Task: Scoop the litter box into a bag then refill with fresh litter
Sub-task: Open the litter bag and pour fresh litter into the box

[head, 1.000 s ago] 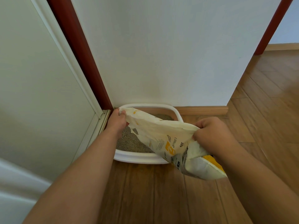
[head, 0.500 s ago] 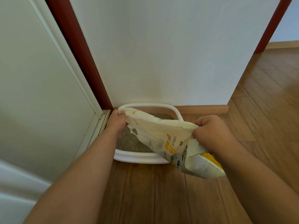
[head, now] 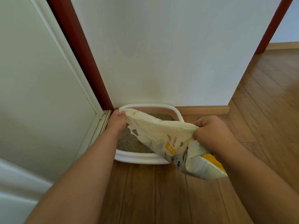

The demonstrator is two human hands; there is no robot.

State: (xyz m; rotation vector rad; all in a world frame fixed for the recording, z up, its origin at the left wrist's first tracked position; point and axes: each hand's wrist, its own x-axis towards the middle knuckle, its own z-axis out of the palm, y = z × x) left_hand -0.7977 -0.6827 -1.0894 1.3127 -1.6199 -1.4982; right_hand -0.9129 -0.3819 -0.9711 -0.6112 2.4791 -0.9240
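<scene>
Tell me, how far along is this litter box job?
Scooping cannot be judged: no scoop or waste bag is in view. The refill is in hand: the left hand grips the mouth end of the litter bag over the litter box, and the right hand grips it midway, the bottom end hanging low outside the box. Grey litter already lies inside. Left: emptying the bag and putting it away.

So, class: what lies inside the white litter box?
Grey litter fills the litter box. The bag, held by both hands, covers its right side, so what lies there cannot be seen.
</scene>
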